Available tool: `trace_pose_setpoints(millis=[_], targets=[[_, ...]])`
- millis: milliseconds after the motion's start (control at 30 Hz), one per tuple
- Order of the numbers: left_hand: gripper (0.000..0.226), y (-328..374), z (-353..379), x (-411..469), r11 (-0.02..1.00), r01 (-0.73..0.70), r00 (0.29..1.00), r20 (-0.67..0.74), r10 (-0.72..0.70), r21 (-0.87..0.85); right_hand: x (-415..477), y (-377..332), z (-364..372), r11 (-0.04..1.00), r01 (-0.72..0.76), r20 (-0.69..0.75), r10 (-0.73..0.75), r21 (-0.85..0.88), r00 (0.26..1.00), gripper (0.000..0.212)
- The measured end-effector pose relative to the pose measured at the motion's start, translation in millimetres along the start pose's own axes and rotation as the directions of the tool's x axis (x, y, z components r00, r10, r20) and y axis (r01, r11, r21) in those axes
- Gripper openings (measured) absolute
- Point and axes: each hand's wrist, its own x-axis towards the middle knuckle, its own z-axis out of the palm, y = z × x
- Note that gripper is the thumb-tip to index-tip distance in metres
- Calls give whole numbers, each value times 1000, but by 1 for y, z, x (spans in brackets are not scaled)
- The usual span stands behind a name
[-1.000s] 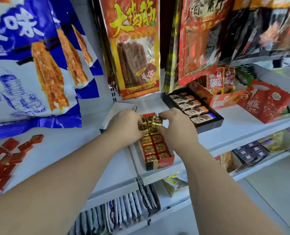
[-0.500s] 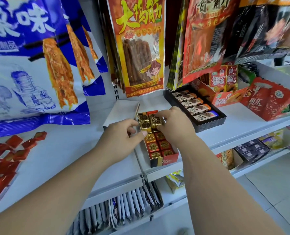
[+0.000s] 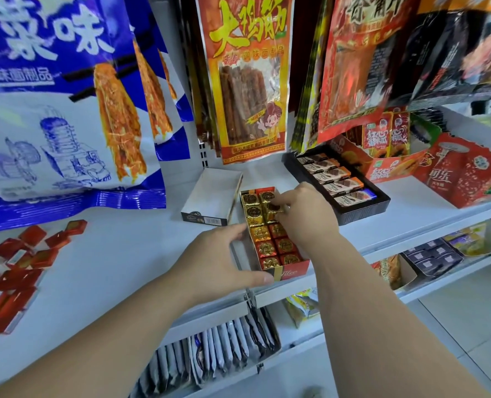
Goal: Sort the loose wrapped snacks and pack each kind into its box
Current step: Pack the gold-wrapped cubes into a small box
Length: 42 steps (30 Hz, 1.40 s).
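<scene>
Nearest you, your left grip [image 3: 218, 262] lies with fingers spread and fairly straight against the left wall of the red box [image 3: 291, 271], thumb at its front corner, steadying it on the shelf [image 3: 123, 254]. Just past it your right grip [image 3: 307, 214] is pinched on a gold snack [image 3: 273, 209] in the box's far half, so I judge you are seating golds into their rows; next, press this one flat into its slot without lifting its neighbours. Behind, the white box [image 3: 210, 193] stands empty, likely for the red snacks [image 3: 23, 259] loose to your left.
</scene>
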Motion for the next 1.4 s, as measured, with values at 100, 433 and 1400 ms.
trace_pose_setpoints(millis=[100, 433, 1400], targets=[[87, 4, 4, -5, 1000, -10, 1000, -9, 10, -9, -2, -2, -3, 999, 18, 19, -19, 30, 1000, 28], [54, 9, 28, 2, 968, 52, 994, -85, -75, -246, -31, 32, -27, 988, -125, -84, 133, 95, 988, 36], [36, 41, 73, 129, 985, 105, 963, -232, -135, -140, -37, 74, -25, 916, -303, -37, 324, 262, 945, 48]])
